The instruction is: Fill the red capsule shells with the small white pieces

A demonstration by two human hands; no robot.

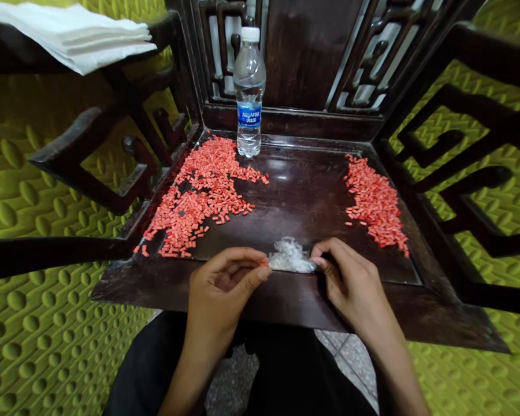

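Note:
Between thumb and forefinger, my left hand pinches a small red piece, shaped like the short tubes in the piles. My right hand has its thumb and forefinger pressed together at the right edge of a small heap of clear plastic bits; what its fingertips hold, if anything, is too small to make out. That heap lies near the front of the dark wooden seat, between my two hands. A large pile of red tubes spreads over the left side, and a smaller red pile lies on the right.
An upright water bottle with a blue label stands at the back, touching the left pile's edge. Carved wooden armrests rise on both sides. White folded sheets rest on the left armrest. Yellow-green textured padding surrounds the seat.

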